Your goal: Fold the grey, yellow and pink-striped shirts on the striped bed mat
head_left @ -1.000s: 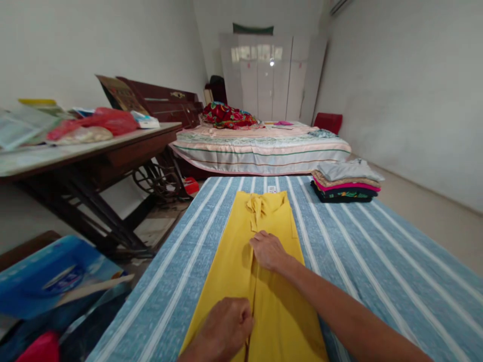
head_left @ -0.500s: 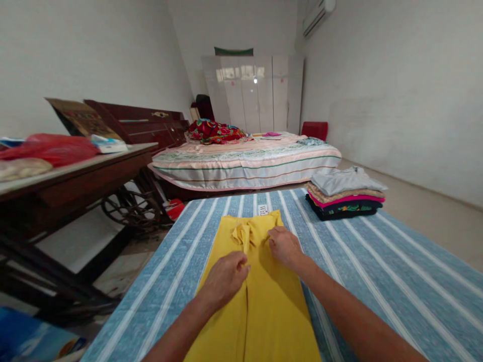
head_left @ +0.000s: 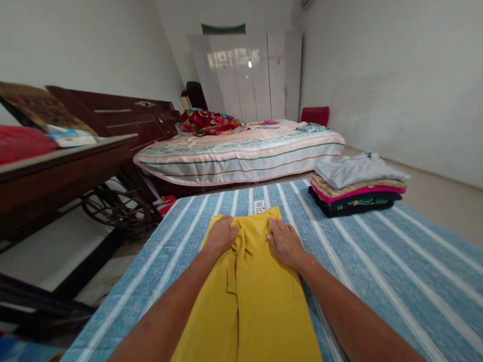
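A yellow garment [head_left: 264,296] lies lengthwise before me on a blue-and-white striped cloth [head_left: 173,236], a fold running down its middle. Near the garment's far left corner, my left hand [head_left: 222,235] is closed on the fabric, thumb towards the centre. My right hand [head_left: 287,245] grips the far right part, its fingers bent against the cloth. Between the hands the fabric is bunched into small creases. Both palms face down, so the fingertips are partly hidden. The garment's near end runs out of view.
A stack of folded clothes [head_left: 356,183], grey on top, stands at the far right of the striped cloth. Beyond is a bed [head_left: 241,158] with a red floral blanket [head_left: 211,122]. A wooden table [head_left: 75,156] with a red bag [head_left: 22,145] is on the left.
My left hand has moved forward from the garment's middle to its far left edge. My right hand has stayed near the far right. The loose bunched cloth between them lies flatter.
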`<state>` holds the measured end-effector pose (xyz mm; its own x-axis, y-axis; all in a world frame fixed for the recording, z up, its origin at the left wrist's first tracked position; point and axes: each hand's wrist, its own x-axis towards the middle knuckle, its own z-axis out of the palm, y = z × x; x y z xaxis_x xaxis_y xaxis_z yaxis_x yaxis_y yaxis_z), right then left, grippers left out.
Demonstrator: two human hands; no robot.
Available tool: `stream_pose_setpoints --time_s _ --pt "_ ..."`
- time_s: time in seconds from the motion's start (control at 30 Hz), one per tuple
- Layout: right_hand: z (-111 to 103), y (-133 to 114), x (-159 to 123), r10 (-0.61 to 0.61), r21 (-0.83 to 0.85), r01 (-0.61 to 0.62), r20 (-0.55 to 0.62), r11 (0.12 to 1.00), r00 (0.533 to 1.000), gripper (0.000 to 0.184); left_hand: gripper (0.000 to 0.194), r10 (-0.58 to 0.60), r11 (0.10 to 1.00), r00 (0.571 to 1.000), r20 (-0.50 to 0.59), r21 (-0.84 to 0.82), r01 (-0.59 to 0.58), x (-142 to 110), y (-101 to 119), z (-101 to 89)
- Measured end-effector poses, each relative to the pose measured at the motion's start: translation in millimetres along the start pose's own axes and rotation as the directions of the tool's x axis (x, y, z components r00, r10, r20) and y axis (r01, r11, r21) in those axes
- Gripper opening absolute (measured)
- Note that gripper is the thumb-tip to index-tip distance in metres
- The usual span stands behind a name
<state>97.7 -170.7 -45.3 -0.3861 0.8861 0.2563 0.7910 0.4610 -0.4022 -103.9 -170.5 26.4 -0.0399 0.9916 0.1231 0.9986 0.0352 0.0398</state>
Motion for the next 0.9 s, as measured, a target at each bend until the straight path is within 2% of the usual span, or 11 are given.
stream_pose_setpoints --time_s 0.1,0.23,0.37,0.5,0.57,0.63,0.67,0.73,0.8,0.87,0.9 --pt "-1.1 -1.7 0.5 0.036 0.038 -0.036 0.004 0.999 0.999 0.055 0.022 -0.027 0.999 0.996 -0.080 -0.027 0.025 -9.9 -4.2 -20.0" --pt "-3.4 -3.5 0.5 0.050 0.067 -0.051 0.020 0.996 0.999 0.056 0.017 -0.214 0.957 0.966 -0.146 -0.229 0.178 -25.0 -11.5 -29.4" --pt "-5.7 -4.6 0.2 0.038 0.027 -0.039 0.021 0.999 0.999 0.054 0.011 -0.385 0.778 0.923 0.005 -0.536 0.328 -38.6 -19.7 -10.7" --pt "-5.0 -5.1 1.2 0.017 -0.048 -0.015 0.039 0.999 0.999 0.053 0.012 -0.416 0.585 0.898 0.145 -0.713 0.386 -44.1 -24.0 -3.2" --pt "-4.4 -5.3 1.5 0.023 -0.073 -0.019 0.053 0.997 0.998 0.056 0.013 -0.324 0.607 0.936 0.134 -0.729 0.314 -48.1 -19.9 -11.3" --pt "-4.5 -5.6 1.1 0.026 -0.084 -0.022 0.055 0.996 0.998 0.057 0.011 -0.105 0.706 0.993 0.053 -0.699 0.112 -57.2 -9.0 -23.2" --pt "-4.9 -5.8 0.6 0.021 -0.085 -0.016 0.051 0.996 0.998 0.056 0.011 0.038 0.744 0.999 0.018 -0.668 -0.016 -63.9 -1.2 -28.7" --pt "-6.0 -5.6 -0.4 0.004 -0.094 0.001 0.050 0.996 0.999 0.052 0.014 0.279 0.759 0.960 0.014 -0.616 -0.211 -79.6 17.0 -36.3" --pt "-6.8 -4.8 -1.3 -0.009 -0.122 0.018 0.074 0.992 0.997 0.048 0.014 0.428 0.736 0.901 0.076 -0.608 -0.298 -93.6 34.1 -37.6" --pt "-6.8 -3.6 -1.7 -0.015 -0.148 0.032 0.112 0.988 0.994 0.051 0.008 0.472 0.716 0.871 0.138 -0.636 -0.288 -101.0 45.1 -33.8" --pt "-6.6 -3.1 -1.7 -0.017 -0.151 0.036 0.124 0.988 0.992 0.054 0.004 0.451 0.716 0.880 0.147 -0.648 -0.258 -101.8 47.6 -31.0"
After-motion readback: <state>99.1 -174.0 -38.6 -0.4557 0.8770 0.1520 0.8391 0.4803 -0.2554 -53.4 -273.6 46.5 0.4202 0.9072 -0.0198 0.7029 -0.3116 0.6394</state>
